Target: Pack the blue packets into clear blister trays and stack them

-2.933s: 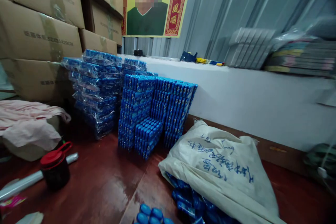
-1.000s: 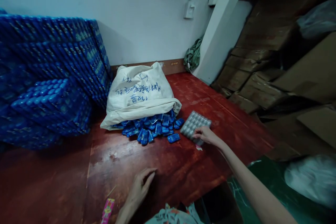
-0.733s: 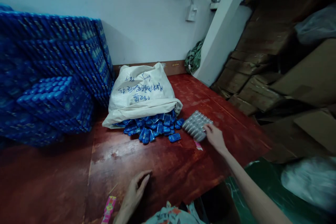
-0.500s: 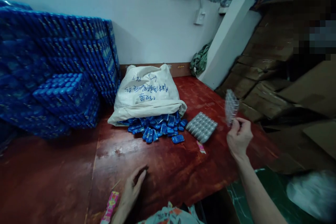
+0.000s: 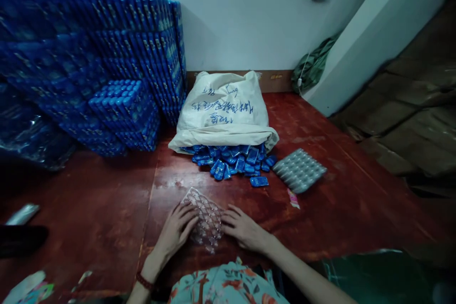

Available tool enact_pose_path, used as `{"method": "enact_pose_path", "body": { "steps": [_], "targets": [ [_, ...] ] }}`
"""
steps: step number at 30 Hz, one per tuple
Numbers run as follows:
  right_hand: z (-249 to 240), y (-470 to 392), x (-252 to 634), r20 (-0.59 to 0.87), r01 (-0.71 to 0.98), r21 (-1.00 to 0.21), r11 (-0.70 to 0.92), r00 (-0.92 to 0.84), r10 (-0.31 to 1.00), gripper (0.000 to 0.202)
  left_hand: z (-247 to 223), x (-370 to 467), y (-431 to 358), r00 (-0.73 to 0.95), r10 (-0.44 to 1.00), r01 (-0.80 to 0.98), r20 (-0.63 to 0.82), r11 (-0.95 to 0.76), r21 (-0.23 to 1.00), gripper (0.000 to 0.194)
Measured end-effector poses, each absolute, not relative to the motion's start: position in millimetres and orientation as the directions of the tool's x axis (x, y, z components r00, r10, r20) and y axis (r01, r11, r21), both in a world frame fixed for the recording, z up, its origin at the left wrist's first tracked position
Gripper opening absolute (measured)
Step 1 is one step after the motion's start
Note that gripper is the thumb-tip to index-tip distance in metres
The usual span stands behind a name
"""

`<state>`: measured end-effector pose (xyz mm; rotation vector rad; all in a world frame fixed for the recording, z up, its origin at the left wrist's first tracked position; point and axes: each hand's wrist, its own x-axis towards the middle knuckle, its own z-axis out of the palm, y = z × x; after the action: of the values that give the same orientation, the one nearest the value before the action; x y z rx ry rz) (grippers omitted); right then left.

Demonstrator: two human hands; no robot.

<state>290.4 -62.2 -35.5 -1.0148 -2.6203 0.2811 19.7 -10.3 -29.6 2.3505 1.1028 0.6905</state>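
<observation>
A clear plastic tray with rows of small cups [image 5: 205,218] lies on the red tabletop close to my body. My left hand [image 5: 180,225] rests over its left edge, fingers spread. At its right edge, my right hand [image 5: 242,227] touches the tray with its fingers apart. Beyond them, small blue packets [image 5: 228,159] spill from the mouth of a white sack [image 5: 224,104] with blue handwriting. One blue packet [image 5: 259,181] lies apart from the pile. A stack of clear trays [image 5: 300,170] sits to the right of the packets.
Blue packs [image 5: 142,57] are piled high at the left against the wall. A pink wrapper [image 5: 293,198] lies below the tray stack. A dark object [image 5: 23,241] is at the left edge. Cardboard boxes [image 5: 409,104] stand at the right, a green bag [image 5: 311,66] at the back.
My right hand has brought the clear tray from the right to the table before me and no longer pinches it. My left hand has come to the tray's left side. The view has shifted.
</observation>
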Motion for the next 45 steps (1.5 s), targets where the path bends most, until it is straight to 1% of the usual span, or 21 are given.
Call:
{"method": "enact_pose_path", "body": {
  "steps": [2, 4, 6, 8, 10, 12, 15, 17, 19, 20, 21, 22, 24, 26, 28, 31, 33, 35, 39, 41, 45],
  "targets": [
    [-32, -44, 304, 0.302, 0.648, -0.384, 0.657, -0.585, 0.753, 0.040, -35, 22, -18, 0.625, 0.764, 0.618, 0.161, -0.610, 0.497, 0.029],
    [-26, -18, 310, 0.388, 0.693, -0.477, 0.541, -0.386, 0.837, 0.042, -39, 29, -26, 0.599, 0.791, 0.690, 0.125, -0.589, 0.422, 0.032],
    [-22, 13, 306, 0.410, 0.740, -0.537, 0.404, -0.189, 0.892, 0.041, -40, 39, -31, 0.537, 0.837, 0.764, 0.107, -0.536, 0.358, 0.032],
    [-18, 44, 293, 0.363, 0.803, -0.528, 0.276, -0.081, 0.928, 0.039, -39, 48, -33, 0.475, 0.874, 0.820, 0.101, -0.481, 0.311, 0.031],
    [-18, 66, 276, 0.271, 0.865, -0.467, 0.186, -0.061, 0.961, 0.044, -38, 54, -33, 0.436, 0.895, 0.846, 0.098, -0.445, 0.293, 0.030],
    [-21, 75, 261, 0.195, 0.900, -0.402, 0.165, -0.092, 0.977, 0.051, -38, 56, -36, 0.422, 0.902, 0.852, 0.090, -0.428, 0.301, 0.029],
    [-31, 66, 255, 0.168, 0.894, -0.375, 0.246, -0.195, 0.966, 0.059, -40, 50, -44, 0.407, 0.910, 0.843, 0.079, -0.407, 0.352, 0.029],
    [-36, 52, 262, 0.172, 0.849, -0.412, 0.329, -0.282, 0.944, 0.062, -40, 45, -51, 0.396, 0.914, 0.819, 0.087, -0.395, 0.416, 0.031],
    [-37, 38, 273, 0.194, 0.773, -0.498, 0.393, -0.343, 0.919, 0.068, -38, 40, -55, 0.364, 0.923, 0.787, 0.125, -0.376, 0.490, 0.034],
    [-36, 31, 279, 0.218, 0.728, -0.555, 0.402, -0.339, 0.915, 0.069, -36, 39, -54, 0.341, 0.928, 0.771, 0.149, -0.367, 0.521, 0.034],
    [-35, 24, 284, 0.254, 0.684, -0.615, 0.392, -0.298, 0.920, 0.068, -33, 39, -51, 0.321, 0.932, 0.757, 0.172, -0.361, 0.545, 0.033],
    [-32, 18, 288, 0.296, 0.644, -0.674, 0.363, -0.214, 0.931, 0.063, -29, 40, -45, 0.310, 0.932, 0.743, 0.188, -0.360, 0.564, 0.031],
    [-28, 5, 293, 0.353, 0.581, -0.768, 0.271, 0.030, 0.935, 0.042, -21, 48, -29, 0.331, 0.924, 0.718, 0.191, -0.378, 0.584, 0.027],
    [-24, -7, 294, 0.341, 0.552, -0.816, 0.173, 0.217, 0.914, 0.027, -14, 64, -9, 0.386, 0.909, 0.710, 0.156, -0.401, 0.578, 0.025],
    [-23, -18, 290, 0.281, 0.598, -0.796, 0.087, 0.238, 0.930, 0.025, -11, 85, 11, 0.411, 0.906, 0.744, 0.096, -0.395, 0.538, 0.022],
    [-25, -29, 279, 0.132, 0.761, -0.647, -0.049, 0.175, 0.976, 0.028, -13, 118, 34, 0.361, 0.932, 0.806, 0.021, -0.323, 0.496, 0.021],
    [-28, -30, 274, 0.047, 0.821, -0.556, -0.129, 0.186, 0.982, 0.036, -16, 133, 44, 0.330, 0.944, 0.791, 0.008, -0.281, 0.544, 0.019],
    [-29, -28, 273, 0.001, 0.827, -0.535, -0.172, 0.204, 0.979, 0.041, -19, 137, 50, 0.326, 0.945, 0.754, 0.010, -0.267, 0.600, 0.016],
    [-25, -25, 278, -0.023, 0.822, -0.538, -0.184, 0.204, 0.979, 0.046, -17, 112, 51, 0.344, 0.938, 0.628, 0.043, -0.264, 0.732, 0.019],
    [-21, -26, 279, -0.028, 0.832, -0.524, -0.182, 0.197, 0.980, 0.048, -12, 89, 44, 0.309, 0.950, 0.554, 0.050, -0.223, 0.802, 0.019],
    [-18, -27, 273, -0.043, 0.892, -0.415, -0.178, 0.176, 0.983, 0.051, 1, 44, 18, 0.178, 0.984, 0.542, -0.031, -0.072, 0.837, 0.023]
  ]
}}
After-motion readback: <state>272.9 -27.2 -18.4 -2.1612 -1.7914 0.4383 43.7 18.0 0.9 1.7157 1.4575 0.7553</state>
